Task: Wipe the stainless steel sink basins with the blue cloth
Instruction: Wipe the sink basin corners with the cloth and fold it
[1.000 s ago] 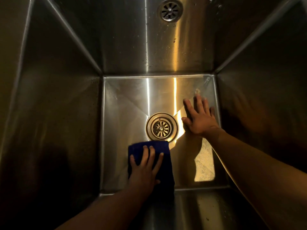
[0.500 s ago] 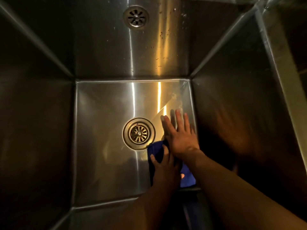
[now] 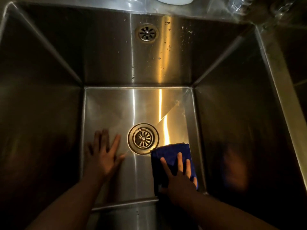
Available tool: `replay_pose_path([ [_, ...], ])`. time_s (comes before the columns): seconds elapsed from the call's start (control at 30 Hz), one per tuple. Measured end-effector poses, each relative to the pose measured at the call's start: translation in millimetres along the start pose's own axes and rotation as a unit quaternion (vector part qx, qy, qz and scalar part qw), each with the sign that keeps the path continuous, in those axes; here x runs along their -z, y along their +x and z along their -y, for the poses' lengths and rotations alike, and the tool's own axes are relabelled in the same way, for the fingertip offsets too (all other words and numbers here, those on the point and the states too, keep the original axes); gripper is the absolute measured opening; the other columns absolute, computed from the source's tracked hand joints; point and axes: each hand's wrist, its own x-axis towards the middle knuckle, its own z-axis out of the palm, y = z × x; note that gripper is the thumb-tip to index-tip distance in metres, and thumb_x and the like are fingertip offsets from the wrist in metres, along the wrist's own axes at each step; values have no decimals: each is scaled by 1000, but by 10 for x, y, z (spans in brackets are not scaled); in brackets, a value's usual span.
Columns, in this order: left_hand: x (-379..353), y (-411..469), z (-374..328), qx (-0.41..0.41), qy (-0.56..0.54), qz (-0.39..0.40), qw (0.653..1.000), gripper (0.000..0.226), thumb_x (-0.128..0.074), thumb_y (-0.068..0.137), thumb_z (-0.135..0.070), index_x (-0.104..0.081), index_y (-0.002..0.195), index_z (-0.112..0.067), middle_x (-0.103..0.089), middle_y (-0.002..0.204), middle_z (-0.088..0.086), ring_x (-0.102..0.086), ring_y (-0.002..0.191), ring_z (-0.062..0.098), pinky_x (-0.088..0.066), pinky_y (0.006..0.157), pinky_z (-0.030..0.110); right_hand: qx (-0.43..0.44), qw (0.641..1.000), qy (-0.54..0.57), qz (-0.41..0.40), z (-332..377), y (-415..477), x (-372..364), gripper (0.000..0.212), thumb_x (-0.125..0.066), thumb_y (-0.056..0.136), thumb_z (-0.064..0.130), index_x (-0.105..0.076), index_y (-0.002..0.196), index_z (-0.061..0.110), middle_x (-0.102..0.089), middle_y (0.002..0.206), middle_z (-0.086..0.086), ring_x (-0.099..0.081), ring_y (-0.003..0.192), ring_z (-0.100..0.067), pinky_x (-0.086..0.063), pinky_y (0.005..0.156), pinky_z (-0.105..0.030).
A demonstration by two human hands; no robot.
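Observation:
I look down into a deep stainless steel sink basin (image 3: 114, 108). The blue cloth (image 3: 171, 152) lies folded on the basin floor, at the near right, just right of the round drain (image 3: 143, 138). My right hand (image 3: 178, 171) presses flat on the cloth with its fingers spread, covering the cloth's near half. My left hand (image 3: 103, 153) rests open and bare on the floor, left of the drain, fingers apart.
An overflow grille (image 3: 147, 33) sits high on the back wall, with water drops beside it. A white object (image 3: 174, 0) and clear glassware (image 3: 240, 4) stand on the back ledge. A steel divider (image 3: 279, 83) runs along the right, with a second basin beyond it.
The cloth went from my left hand to my right hand as the two met near the drain. It slid from the near middle to the near right, and my left hand moved left.

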Motion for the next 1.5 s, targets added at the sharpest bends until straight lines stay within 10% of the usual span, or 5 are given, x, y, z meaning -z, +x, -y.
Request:
replay_pose_path([
  [0.47, -80, 54, -9, 43, 42, 82, 995, 83, 7, 69, -75, 31, 137, -34, 51, 138, 9, 49, 125, 32, 0, 111, 65, 11, 995, -87, -45, -426, 241, -98, 111, -52, 83, 66, 52, 119, 49, 66, 124, -12, 33, 136, -47, -10, 116, -55],
  [0.73, -118, 90, 2, 49, 43, 110, 992, 84, -24, 88, -70, 36, 134, -33, 58, 131, 5, 52, 121, 29, 3, 111, 64, 33, 983, -90, -159, -78, 1047, 811, 96, -36, 82, 79, 33, 139, 47, 40, 149, -19, 23, 139, -50, -1, 114, -62],
  [1.07, -143, 86, 19, 49, 22, 98, 994, 82, -24, 88, -71, 37, 132, -40, 57, 135, 2, 53, 124, 27, 8, 110, 63, -5, 982, -69, -174, 133, 1653, 1789, 89, -40, 82, 79, 22, 141, 55, 34, 153, -15, 19, 141, -49, -1, 113, -62],
  [1.5, -58, 39, -60, 48, 23, 59, 997, 80, -17, 84, -72, 19, 146, -36, 43, 145, 10, 43, 131, 32, -1, 112, 63, 9, 984, -126, -126, -166, 1092, 962, 95, -36, 81, 80, 39, 132, 52, 45, 147, -17, 29, 137, -50, 1, 113, -62],
])
